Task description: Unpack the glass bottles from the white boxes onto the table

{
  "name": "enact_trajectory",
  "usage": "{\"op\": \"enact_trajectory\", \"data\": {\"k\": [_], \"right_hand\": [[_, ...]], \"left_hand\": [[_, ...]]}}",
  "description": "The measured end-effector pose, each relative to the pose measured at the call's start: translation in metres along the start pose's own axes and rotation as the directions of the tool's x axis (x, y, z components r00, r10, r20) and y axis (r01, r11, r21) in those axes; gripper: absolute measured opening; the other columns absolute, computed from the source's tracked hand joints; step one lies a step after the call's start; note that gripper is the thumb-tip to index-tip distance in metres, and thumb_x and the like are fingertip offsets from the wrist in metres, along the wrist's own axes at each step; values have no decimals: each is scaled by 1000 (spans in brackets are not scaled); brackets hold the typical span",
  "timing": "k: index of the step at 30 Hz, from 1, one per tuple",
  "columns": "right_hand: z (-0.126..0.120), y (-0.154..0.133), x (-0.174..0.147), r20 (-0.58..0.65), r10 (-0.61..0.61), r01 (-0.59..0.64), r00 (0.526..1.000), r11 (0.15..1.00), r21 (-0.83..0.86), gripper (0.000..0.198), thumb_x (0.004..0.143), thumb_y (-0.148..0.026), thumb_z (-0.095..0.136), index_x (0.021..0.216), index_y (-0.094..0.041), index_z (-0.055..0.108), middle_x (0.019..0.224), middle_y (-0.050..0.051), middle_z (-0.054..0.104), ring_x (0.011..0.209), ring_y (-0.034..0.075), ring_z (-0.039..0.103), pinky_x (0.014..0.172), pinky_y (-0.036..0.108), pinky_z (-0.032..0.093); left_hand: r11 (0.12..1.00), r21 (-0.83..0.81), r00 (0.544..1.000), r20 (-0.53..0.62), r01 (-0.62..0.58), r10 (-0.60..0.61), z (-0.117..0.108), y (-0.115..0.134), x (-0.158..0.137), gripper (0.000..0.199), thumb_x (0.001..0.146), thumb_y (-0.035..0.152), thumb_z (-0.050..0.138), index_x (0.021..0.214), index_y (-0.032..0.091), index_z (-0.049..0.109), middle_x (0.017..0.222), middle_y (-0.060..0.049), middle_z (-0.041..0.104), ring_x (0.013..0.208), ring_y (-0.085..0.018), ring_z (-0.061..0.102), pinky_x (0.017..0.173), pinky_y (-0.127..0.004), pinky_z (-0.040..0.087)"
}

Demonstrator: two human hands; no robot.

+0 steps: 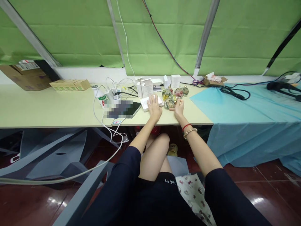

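Note:
My left hand lies flat with fingers spread on a white box at the middle of the table. Just to its right, my right hand curls its fingers around the side of a round, clear glass bottle with a gold-coloured part. Behind that bottle stand several similar round ones, among them a pinkish one and a greenish one. White cartons stand upright behind my left hand, and another white carton is farther back.
Left of the box lie a dark-screened tablet, white cables and a white bottle. Yellowish boxes and a cardboard box sit farther left. Blue cloth covers the right side, with a black cable on it.

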State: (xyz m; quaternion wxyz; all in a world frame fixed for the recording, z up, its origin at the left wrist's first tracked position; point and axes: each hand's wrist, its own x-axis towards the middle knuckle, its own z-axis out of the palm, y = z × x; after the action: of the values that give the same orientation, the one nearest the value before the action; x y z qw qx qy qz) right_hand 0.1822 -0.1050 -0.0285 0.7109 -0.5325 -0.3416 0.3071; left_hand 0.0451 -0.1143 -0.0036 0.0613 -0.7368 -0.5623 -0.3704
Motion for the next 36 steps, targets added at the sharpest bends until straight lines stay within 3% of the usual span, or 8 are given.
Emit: {"op": "enact_trajectory", "data": {"k": [4,6,10,14,19,24,36], "right_hand": [[0,-7,-6,27,-49,47,998,998,48,42,83,-56,47,106,-21,46,79,0,55,58,10,56,48,24,52],[-1,-11,-11,74,-91,88,993,995,44,47,81,-58,49,107,-20,46,73,-1,55,56,10,56,46,22,51],[0,-16,-16,170,-156,158,973,987,-1,53,74,-56,59,109,-18,48,73,0,60,60,12,59,45,21,49],[1,-13,-15,223,-181,195,958,980,-39,55,70,-49,65,110,-15,50,86,5,64,64,14,62,42,20,47],[0,-10,-11,172,-193,206,966,976,-63,44,73,-48,60,102,-15,54,103,9,60,75,13,62,45,18,48],[0,-9,-10,187,-166,178,968,983,-50,42,77,-50,55,103,-17,53,103,8,60,67,11,61,42,16,44],[2,-5,-4,143,-206,210,968,978,-10,37,80,-48,51,101,-17,51,89,4,60,61,10,58,44,19,42]], "left_hand": [[973,-66,970,91,-221,226,-1,5,1,74,76,23,54,144,16,28,150,-13,31,142,-29,20,114,-46,17],[956,-100,948,135,-275,287,1,5,1,73,78,33,55,144,17,29,144,-13,41,137,-29,30,111,-44,22],[971,-98,957,173,-219,233,5,2,4,62,81,42,54,134,13,43,119,-15,61,116,-28,52,101,-42,33],[965,-76,953,151,-253,261,6,0,5,41,84,31,49,121,14,55,110,-13,65,106,-26,57,97,-39,36],[958,-74,948,142,-278,286,6,0,4,41,85,27,48,123,14,54,110,-13,67,104,-25,59,99,-41,34],[945,-74,937,128,-318,326,6,2,4,38,86,27,45,121,14,54,109,-11,68,100,-22,62,107,-42,30],[922,-86,911,145,-377,386,11,2,7,41,90,29,42,124,9,50,105,-14,69,97,-22,64,107,-40,31]]}}
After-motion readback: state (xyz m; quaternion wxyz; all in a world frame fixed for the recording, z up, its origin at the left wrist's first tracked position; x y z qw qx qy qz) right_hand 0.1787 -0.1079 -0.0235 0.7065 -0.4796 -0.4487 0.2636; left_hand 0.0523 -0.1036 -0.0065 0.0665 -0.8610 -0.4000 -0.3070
